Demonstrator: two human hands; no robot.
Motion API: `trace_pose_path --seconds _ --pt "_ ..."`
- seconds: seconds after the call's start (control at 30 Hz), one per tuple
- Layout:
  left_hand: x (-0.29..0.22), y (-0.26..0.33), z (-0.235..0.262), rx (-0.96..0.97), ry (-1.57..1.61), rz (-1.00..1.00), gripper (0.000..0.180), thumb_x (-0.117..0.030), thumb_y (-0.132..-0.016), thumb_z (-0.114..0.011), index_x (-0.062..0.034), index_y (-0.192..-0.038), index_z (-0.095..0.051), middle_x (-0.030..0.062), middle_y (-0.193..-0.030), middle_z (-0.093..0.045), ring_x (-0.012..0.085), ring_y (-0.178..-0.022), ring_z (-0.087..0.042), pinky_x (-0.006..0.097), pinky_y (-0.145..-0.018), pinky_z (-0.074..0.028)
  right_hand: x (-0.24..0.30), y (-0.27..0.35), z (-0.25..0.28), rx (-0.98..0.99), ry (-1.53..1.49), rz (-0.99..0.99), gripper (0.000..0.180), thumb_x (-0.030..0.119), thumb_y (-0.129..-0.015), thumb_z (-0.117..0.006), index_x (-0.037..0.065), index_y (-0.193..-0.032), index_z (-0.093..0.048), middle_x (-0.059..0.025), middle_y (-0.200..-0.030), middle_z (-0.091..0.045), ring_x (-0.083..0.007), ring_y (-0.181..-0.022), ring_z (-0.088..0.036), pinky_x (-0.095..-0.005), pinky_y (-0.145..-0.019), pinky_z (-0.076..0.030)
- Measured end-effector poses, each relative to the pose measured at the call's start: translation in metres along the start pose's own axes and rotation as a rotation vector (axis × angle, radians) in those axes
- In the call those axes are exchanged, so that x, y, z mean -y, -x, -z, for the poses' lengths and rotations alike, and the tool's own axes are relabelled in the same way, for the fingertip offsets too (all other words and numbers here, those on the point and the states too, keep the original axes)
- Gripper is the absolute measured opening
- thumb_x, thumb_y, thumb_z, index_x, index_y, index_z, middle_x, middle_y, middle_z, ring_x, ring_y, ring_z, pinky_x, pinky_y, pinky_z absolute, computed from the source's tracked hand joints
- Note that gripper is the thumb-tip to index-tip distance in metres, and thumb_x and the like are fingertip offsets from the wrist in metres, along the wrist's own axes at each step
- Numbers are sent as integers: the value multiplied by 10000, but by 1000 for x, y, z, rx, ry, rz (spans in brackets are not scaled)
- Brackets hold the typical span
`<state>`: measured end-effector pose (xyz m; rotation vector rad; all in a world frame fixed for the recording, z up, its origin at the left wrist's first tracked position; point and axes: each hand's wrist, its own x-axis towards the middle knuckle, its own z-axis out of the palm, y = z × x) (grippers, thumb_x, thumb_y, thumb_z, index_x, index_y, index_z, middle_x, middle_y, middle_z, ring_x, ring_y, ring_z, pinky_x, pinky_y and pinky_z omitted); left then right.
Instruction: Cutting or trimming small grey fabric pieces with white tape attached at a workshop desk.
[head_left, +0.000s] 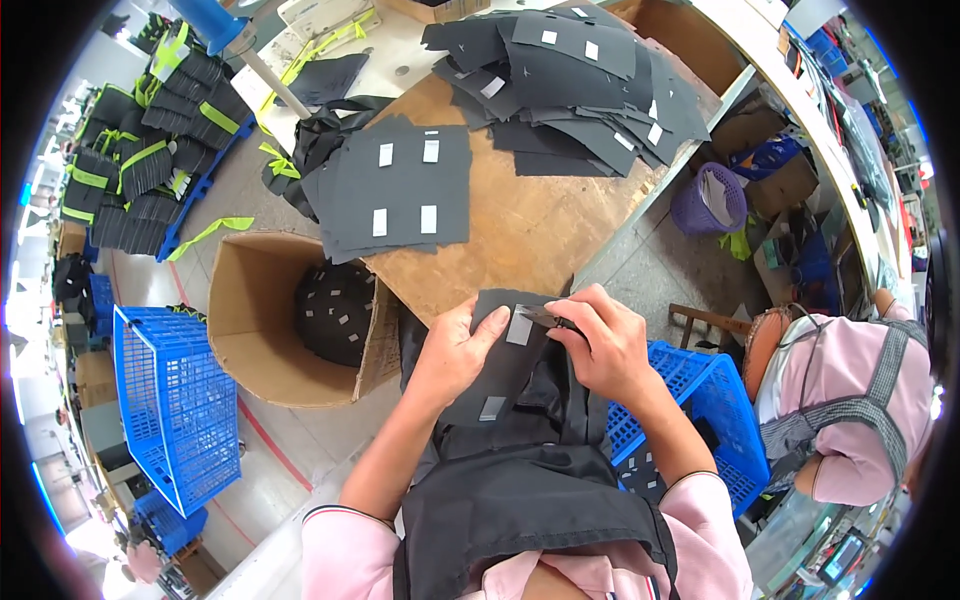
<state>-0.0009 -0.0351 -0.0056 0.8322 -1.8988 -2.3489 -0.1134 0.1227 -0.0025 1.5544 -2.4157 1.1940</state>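
My left hand (450, 352) grips a flat black fabric panel (488, 372) over my lap, its thumb lying on the upper face. Two white rectangular patches sit on this panel, an upper one (519, 330) and a lower one (492, 408). In my right hand (612, 348) is a small pair of thread snips (540, 317), its tips at the top edge of the upper patch. Ahead, on a worn brown board (515, 225), lies a stack of black panels (405, 180) with white patches, and farther right a looser, larger pile (575, 70).
Left of me stands an open cardboard box (245, 320) with patched black pieces inside, beside a blue plastic crate (180, 400). Another blue crate (720, 420) is by my right elbow. A purple basket (708, 200) stands right of the table. Close by at right is a person in pink (850, 400).
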Motion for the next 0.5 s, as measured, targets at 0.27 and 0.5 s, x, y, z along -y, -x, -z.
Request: trace_pose_path --seconds 0.27,0.5 --pt "1 2 5 40 -121 27 259 -202 -909 -524 26 -1011 -594 32 -853 -630 83 -772 -530 248 -711 -440 -7 -1 12 97 37 173 277 76 -631 -713 87 -895 -629 -47 -732 -569 -204 -587 -546 -301 -510 -432" --pt "0 -2 3 75 -106 83 242 -205 -913 -522 -10 -1030 -606 45 -857 -636 84 -773 -532 245 -713 -440 -9 -8 22 340 -138 -265 459 128 -665 -726 136 -1091 -554 -62 -931 -566 -249 -740 -594 -303 -601 -485"
